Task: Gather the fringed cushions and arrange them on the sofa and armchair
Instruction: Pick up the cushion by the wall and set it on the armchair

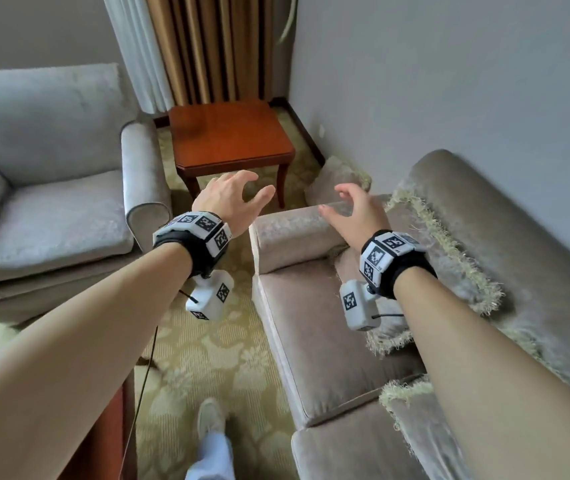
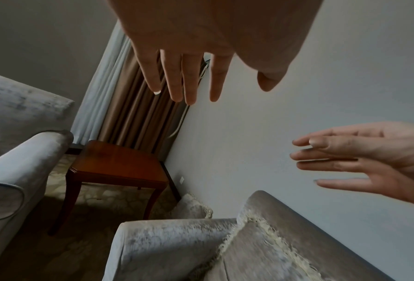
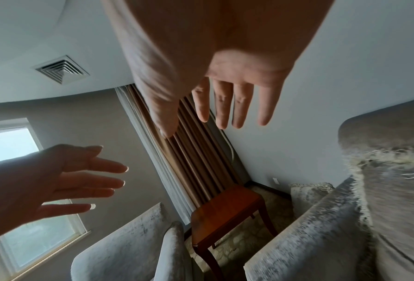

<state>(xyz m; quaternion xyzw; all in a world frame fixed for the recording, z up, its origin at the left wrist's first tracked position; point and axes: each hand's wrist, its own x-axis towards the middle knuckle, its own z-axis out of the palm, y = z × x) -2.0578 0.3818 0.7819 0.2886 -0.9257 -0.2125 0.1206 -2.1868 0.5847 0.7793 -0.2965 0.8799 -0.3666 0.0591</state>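
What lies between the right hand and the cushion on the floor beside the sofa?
The sofa's armrest lies between the right hand and the floor cushion, which sits just beyond it; the head view shows this.

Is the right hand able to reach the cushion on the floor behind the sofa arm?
Probably yes. The right hand is open and empty above the sofa arm, and the cushion lies just beyond it, beside the side table, uncovered.

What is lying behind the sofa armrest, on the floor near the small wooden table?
A fringed cushion stands on the carpet between the sofa armrest and the wall. Only its upper part shows; the armrest covers the rest.
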